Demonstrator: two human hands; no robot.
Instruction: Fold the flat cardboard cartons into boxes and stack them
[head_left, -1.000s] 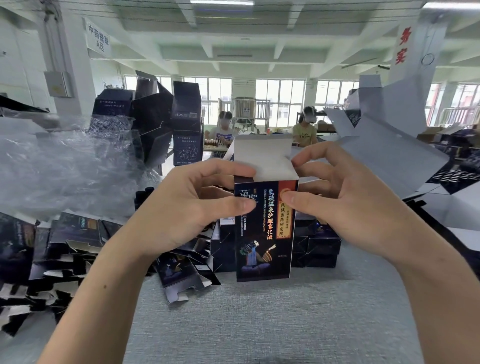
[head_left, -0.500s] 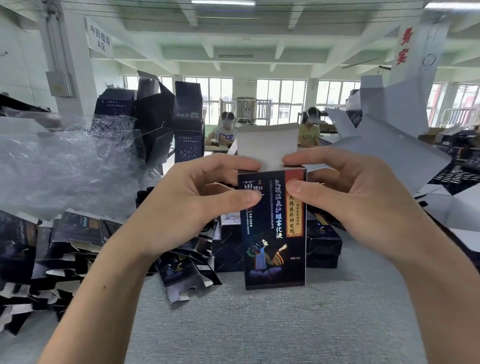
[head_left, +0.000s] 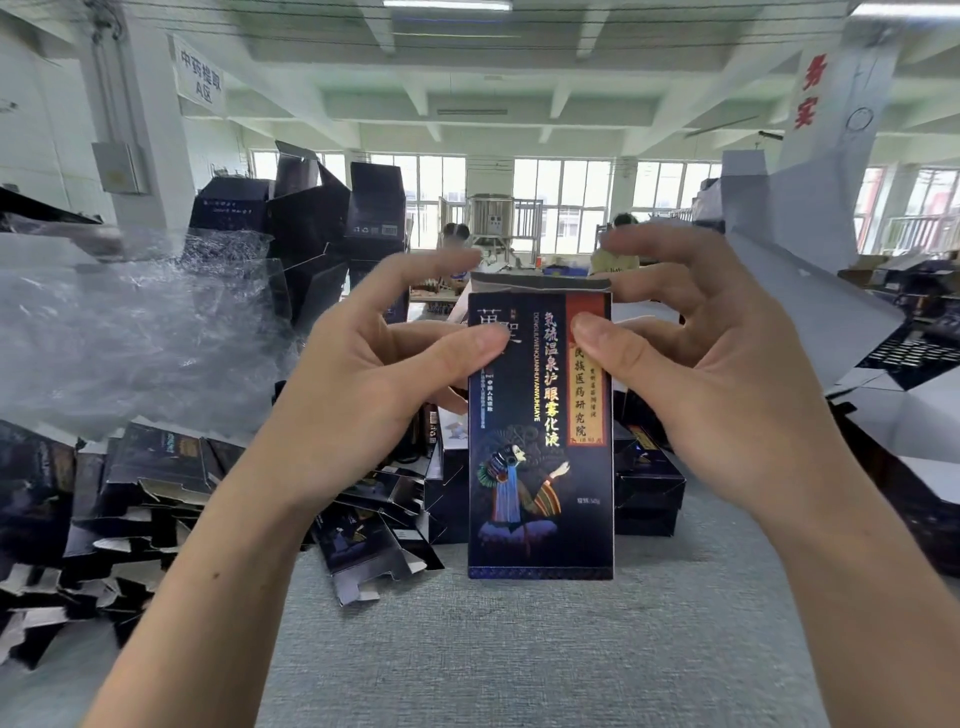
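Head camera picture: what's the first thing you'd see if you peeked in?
A tall dark box with a colourful painted figure stands out, held upright in the middle, pinched between the left hand and right hand. To its left, a messy pile of flat cartons sprawls over the grey table, with crinkly clear plastic behind it.

Grey fabric table surface (head_left: 519, 654) in the foreground; crumpled clear plastic sheet (head_left: 130, 322) heaped at left, white pillar (head_left: 150, 104) with hanging sign (head_left: 200, 78) behind it; steel tank (head_left: 491, 221) before the far windows (head_left: 566, 182), a person (head_left: 456, 235) just beside it.
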